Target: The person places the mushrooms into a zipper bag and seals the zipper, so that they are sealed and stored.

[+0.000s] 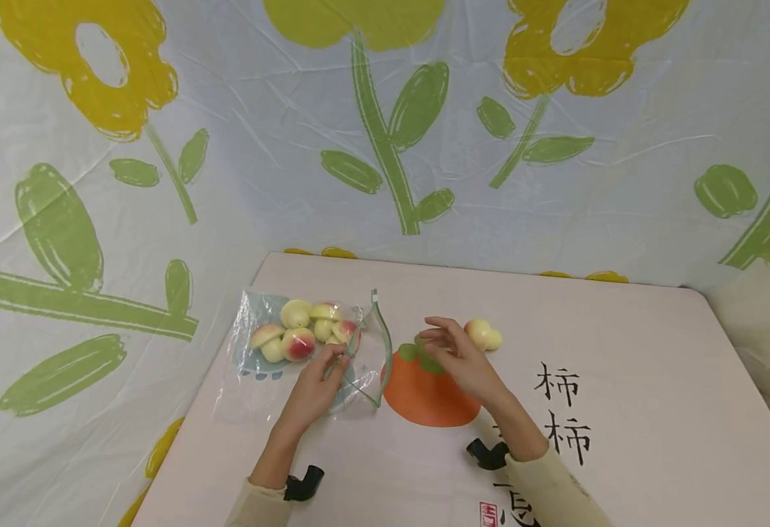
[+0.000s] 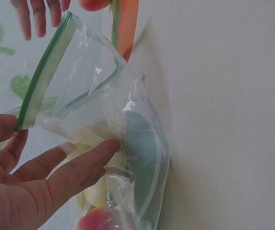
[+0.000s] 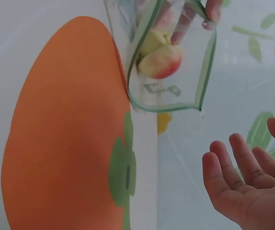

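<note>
A clear zip bag with a green seal lies on the table at left of centre, its mouth spread open toward the right. Several pale yellow and red peaches are inside it. My left hand pinches the green seal between thumb and finger, other fingers against the clear plastic. To the right of the bag's mouth, my right hand hovers with loosely bent fingers, holding nothing in the right wrist view. Just beyond it sits another yellow and red peach, two-lobed in outline; whether it is one piece or two I cannot tell.
The pale table bears a printed orange persimmon and black characters. A flowered cloth hangs behind and at the left. Black curved pieces sit at both wrists.
</note>
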Demonstrator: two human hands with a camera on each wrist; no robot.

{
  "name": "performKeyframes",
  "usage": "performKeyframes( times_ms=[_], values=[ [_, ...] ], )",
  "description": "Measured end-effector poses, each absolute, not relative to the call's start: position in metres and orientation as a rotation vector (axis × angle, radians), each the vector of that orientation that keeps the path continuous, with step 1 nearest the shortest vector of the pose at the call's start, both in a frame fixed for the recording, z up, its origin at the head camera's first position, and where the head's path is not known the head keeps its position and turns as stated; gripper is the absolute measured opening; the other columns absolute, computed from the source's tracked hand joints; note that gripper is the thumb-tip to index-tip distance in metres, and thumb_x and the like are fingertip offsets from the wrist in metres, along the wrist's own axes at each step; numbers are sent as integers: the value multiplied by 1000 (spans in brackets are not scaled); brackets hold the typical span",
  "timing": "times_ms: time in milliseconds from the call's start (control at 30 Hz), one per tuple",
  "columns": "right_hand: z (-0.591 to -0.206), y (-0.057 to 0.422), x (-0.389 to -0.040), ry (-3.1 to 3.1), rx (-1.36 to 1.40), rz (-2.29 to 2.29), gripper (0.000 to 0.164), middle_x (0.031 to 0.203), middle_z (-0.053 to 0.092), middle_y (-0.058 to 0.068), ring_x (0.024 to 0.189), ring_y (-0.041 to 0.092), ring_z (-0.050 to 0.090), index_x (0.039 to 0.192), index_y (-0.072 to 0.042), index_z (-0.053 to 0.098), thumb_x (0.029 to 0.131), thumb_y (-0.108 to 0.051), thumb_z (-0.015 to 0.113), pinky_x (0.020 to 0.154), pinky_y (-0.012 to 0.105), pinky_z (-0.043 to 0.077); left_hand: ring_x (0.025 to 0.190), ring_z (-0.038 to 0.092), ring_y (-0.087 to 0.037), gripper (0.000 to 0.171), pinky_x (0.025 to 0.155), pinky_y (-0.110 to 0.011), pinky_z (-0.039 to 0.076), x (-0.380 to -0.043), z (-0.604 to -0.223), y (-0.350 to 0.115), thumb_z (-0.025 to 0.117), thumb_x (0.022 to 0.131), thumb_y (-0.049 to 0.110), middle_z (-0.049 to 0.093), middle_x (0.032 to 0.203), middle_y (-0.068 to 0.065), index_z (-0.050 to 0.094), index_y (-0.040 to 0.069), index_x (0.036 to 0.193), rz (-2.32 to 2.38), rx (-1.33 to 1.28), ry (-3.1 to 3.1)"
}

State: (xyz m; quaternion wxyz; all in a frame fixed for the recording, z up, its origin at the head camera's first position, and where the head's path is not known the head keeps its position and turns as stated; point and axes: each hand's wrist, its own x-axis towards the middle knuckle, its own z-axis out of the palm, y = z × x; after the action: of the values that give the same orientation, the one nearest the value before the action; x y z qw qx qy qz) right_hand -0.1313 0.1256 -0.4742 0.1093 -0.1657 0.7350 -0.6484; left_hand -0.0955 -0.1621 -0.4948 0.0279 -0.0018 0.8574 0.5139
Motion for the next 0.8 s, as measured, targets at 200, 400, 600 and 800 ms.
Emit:
performKeyframes(
  times_ms=[200,400,600,800],
  values=[
    [-472,143,-129,2202,-493,-1916,46,134,55,23,124,44,52,145,-6,42,103,-12,58,97,31,47,123,56,-28,19,91,-49,50,-94,-495,-163,56,104,31,57,141,-6,62,23,120,1577,-6,2651],
    [-468,163,-127,2298,-442,-1893,45,133,58,18,124,38,53,145,-9,44,103,-13,59,96,27,46,117,58,-29,19,94,-52,46,-93,-494,-163,57,103,30,58,139,-6,61,23,120,1571,-13,2653],
    [-467,185,-128,2371,-398,-1912,44,131,59,21,122,36,55,144,-7,45,102,-12,59,93,21,47,131,50,-34,20,102,-57,42,-94,-494,-163,56,103,31,56,141,-8,61,22,121,1588,-17,2631],
    [-468,205,-131,2471,-375,-1917,44,129,59,24,118,23,57,143,-3,46,102,-11,60,91,17,45,132,49,-33,20,102,-56,41,-94,-494,-163,57,103,31,56,141,-7,61,22,121,1589,-14,2633]
  ],
)
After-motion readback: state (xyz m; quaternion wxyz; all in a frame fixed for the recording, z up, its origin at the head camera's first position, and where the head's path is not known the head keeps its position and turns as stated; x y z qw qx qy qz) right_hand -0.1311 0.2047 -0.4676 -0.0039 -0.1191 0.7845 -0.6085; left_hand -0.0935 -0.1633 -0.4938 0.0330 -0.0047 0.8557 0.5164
